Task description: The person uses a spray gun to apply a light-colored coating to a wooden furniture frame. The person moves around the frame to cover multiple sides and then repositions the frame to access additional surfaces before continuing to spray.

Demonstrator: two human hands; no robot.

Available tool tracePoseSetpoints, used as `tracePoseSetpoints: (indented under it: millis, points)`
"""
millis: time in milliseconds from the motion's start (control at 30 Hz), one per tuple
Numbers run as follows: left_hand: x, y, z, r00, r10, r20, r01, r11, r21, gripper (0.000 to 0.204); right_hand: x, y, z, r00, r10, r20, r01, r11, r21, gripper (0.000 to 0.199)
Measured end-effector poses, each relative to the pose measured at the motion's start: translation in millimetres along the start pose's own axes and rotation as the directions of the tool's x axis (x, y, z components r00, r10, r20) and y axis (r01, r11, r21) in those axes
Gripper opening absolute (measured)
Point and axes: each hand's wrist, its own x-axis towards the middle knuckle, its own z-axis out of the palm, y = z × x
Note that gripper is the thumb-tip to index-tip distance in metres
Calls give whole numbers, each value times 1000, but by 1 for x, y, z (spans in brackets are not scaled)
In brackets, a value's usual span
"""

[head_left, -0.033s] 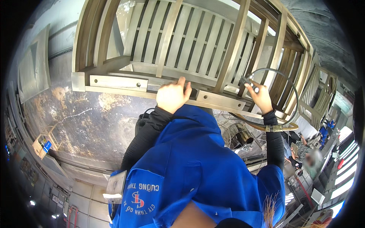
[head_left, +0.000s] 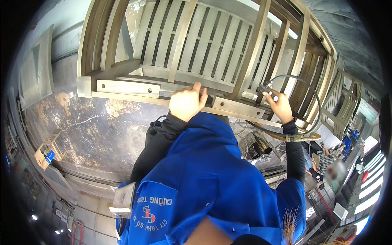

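A large slatted wooden furniture frame (head_left: pixel 175 53), brownish-grey, fills the upper part of the view. My left hand (head_left: pixel 187 103) grips its near rail (head_left: pixel 127 88), between two short blocks with holes; the thumb sticks up and most fingertips are hidden behind the wood. Farther right, my right hand (head_left: pixel 281 107) is closed around a small metal spray gun (head_left: pixel 264 87), whose dark front end points left toward the slats. From the gun a black hose (head_left: pixel 317 96) loops to the right and down past my right forearm, where it joins a yellowish hose.
Below the frame lies a stained grey surface (head_left: pixel 94 134). A metal can-like cylinder (head_left: pixel 257 147) stands among tangled lines near my right side. Another slatted wooden piece (head_left: pixel 343 104) is at the right. Farther off, people (head_left: pixel 324 161) sit at the lower right. A small wooden stand (head_left: pixel 43 157) is far left.
Almost nothing differs. My left hand and the near rail appear shifted very slightly to the right in the view; both hands keep their hold.
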Motion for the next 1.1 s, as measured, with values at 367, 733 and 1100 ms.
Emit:
tracePoseSetpoints:
  millis: [367, 733, 1100]
  points:
    - [16, -14, -10, 951, 117, 287, -63, 980, -190, 35, 4, -65, -11, 939, 188, -288, -167, 981, 98, 50]
    - [211, -141, -25, 941, 63, 331, -54, 998, -36, 43, 63, -136, 63, 996, -85, -5, 85, 996, -9, 54]
    - [208, -157, -27, 901, -4, 435, 77, 985, -153, 49, 139, -123, 68, 996, -62, -70, 39, 955, -295, 62]
